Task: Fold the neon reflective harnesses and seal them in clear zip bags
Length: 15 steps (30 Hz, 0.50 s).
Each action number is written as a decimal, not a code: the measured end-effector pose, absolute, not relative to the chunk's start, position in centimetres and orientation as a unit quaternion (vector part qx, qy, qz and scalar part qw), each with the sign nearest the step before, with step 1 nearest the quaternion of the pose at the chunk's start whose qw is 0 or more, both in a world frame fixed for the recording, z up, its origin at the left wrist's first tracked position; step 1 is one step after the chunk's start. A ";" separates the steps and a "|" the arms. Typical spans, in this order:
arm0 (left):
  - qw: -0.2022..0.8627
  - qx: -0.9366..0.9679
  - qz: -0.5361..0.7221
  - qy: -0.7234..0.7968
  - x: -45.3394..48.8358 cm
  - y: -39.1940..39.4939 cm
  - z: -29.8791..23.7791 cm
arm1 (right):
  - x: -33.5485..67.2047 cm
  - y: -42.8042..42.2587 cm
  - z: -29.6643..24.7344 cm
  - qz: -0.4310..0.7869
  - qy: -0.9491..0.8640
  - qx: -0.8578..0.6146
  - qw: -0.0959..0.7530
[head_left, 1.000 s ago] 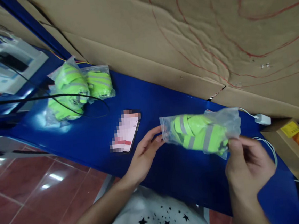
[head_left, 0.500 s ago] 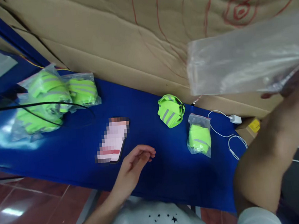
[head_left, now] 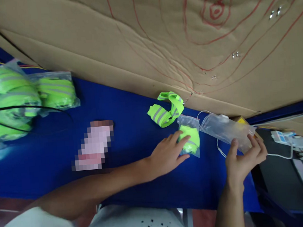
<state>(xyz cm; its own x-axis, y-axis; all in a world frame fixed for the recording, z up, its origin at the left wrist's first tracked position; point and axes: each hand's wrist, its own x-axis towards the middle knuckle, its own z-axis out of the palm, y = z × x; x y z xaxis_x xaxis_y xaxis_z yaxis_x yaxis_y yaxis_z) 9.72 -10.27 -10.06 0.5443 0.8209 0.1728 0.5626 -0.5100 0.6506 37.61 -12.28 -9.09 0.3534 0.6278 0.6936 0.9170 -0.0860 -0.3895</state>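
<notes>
My left hand (head_left: 168,153) lies flat with fingers spread on a small clear bag holding a folded neon-green reflective band (head_left: 190,140) on the blue table (head_left: 132,136). My right hand (head_left: 244,156) pinches an empty clear plastic bag (head_left: 223,128) by its lower end, just right of the bagged band. A loose neon-green band with grey stripes (head_left: 165,110) lies unbagged behind my left hand, near the cardboard wall.
Several bagged green bands (head_left: 20,98) are piled at the far left under a black cable. A phone (head_left: 93,145) lies on the table left of my forearm. Cardboard (head_left: 161,38) with red lines backs the table. A white charger cable (head_left: 221,149) and devices sit at the right.
My left hand reached right onto the small bagged band. My right hand came down from head height with the empty bag to table level. The view shifted right.
</notes>
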 end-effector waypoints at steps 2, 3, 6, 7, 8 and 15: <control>0.361 0.758 0.297 0.454 10.9 -8.3 -11.2 | 36.5 -11.9 -8.5 -0.215 -0.548 -0.698 0.408; 0.403 0.720 0.323 0.463 11.3 -7.5 -11.6 | 36.0 -11.6 -8.3 -0.204 -0.565 -0.688 0.408; 0.500 0.660 0.357 0.432 11.6 -6.5 -12.2 | 34.6 -10.4 -7.7 -0.072 -0.690 -0.630 0.349; 0.517 0.661 0.356 0.411 11.2 -6.6 -12.0 | 34.3 -10.1 -7.5 -0.033 -0.723 -0.610 0.324; 0.525 0.670 0.351 0.390 10.6 -6.9 -11.6 | 34.0 -9.7 -7.4 -0.002 -0.744 -0.595 0.305; 0.436 0.750 0.313 0.386 5.4 -10.9 -7.9 | 31.8 -9.7 -6.2 0.331 -0.681 -0.571 0.318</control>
